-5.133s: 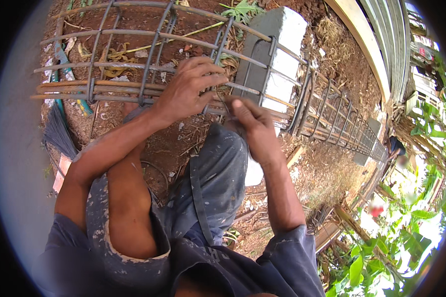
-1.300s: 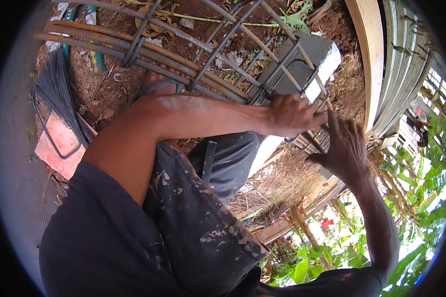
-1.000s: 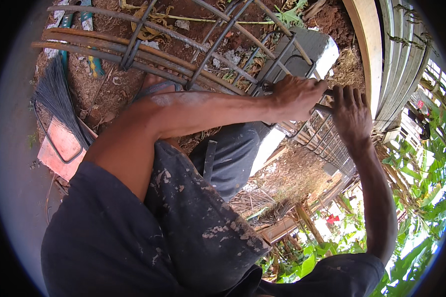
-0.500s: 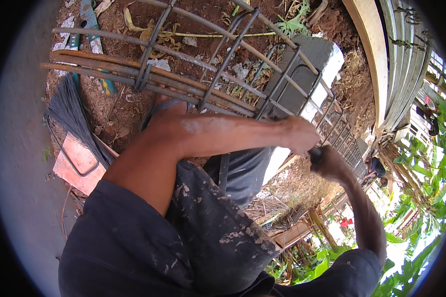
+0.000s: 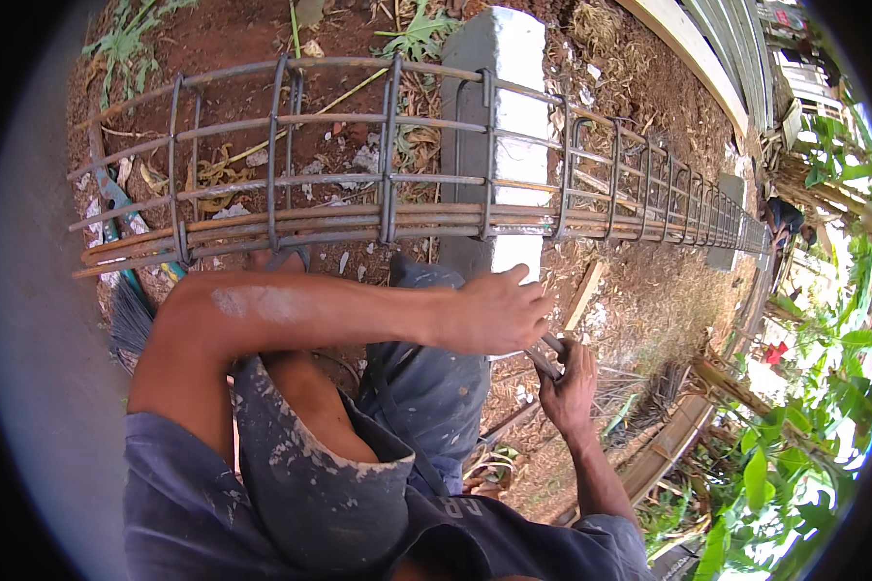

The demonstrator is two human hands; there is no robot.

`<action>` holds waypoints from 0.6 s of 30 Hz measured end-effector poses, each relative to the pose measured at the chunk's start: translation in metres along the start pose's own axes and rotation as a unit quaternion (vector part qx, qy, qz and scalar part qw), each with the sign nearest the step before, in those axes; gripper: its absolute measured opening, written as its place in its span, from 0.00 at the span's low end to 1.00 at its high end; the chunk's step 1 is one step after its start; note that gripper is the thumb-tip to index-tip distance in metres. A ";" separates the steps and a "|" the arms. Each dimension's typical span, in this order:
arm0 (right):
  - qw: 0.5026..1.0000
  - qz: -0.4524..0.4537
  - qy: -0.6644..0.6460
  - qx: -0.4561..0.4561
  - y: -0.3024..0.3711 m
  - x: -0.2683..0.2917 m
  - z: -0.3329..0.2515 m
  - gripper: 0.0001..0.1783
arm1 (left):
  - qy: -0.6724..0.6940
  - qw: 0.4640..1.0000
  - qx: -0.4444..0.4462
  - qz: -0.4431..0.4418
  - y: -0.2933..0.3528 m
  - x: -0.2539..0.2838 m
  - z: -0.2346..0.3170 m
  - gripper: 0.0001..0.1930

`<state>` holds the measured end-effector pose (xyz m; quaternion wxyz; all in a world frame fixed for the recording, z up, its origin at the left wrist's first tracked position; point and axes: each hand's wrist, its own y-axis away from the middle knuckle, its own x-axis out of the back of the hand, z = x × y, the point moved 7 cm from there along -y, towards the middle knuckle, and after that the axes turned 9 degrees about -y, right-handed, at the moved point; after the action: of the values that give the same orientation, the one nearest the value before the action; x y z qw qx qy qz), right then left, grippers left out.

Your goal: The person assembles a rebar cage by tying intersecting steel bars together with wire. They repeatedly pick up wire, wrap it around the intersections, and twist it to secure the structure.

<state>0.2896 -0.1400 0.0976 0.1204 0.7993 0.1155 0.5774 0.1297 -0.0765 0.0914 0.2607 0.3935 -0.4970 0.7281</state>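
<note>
A long cage of steel reinforcing bars (image 5: 436, 181) with square stirrups stretches across in front of me, running off to the right. It passes over a grey-and-white block (image 5: 518, 155). Just on my side of the cage is my left hand (image 5: 499, 312), back uppermost, its fingers curled; what they hold, if anything, is hidden. Close to its right, my right hand (image 5: 570, 387) is closed around a dark metal tool (image 5: 545, 365) with slim, bar-like parts. The tool's upper end reaches the left hand's fingers, and its exact kind does not show.
Turquoise-handled tools (image 5: 116, 198) and a bundle of dark wire (image 5: 131, 320) lie at the left. Another block (image 5: 729, 228) supports the cage farther along, near a crouching person (image 5: 783, 221). Planks (image 5: 664, 455) and leafy plants are at the right.
My view has shifted, so the cage now runs more level across it. Both hands have moved left and lower in view, away from the cage; the left hand's fingers have loosened.
</note>
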 end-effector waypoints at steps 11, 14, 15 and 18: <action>0.980 0.060 -0.188 0.003 -0.004 -0.084 0.024 0.39 | -0.102 0.911 -0.145 -0.373 -0.035 -0.082 0.012 0.11; 0.988 0.048 -0.141 0.041 -0.003 -0.087 0.017 0.33 | -0.104 0.934 -0.114 -0.322 -0.036 -0.064 0.017 0.09; 0.985 0.060 -0.155 0.037 -0.002 -0.085 0.017 0.31 | -0.101 0.942 -0.094 -0.307 -0.038 -0.058 0.017 0.09; 0.966 0.131 -0.207 0.081 -0.001 -0.060 0.007 0.22 | -0.076 0.951 -0.054 -0.294 -0.038 -0.042 0.015 0.07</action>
<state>0.2775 -0.1587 0.0410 -0.0007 0.9166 0.0287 0.3989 0.1868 -0.0756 0.0784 0.4458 0.5615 -0.4162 0.5592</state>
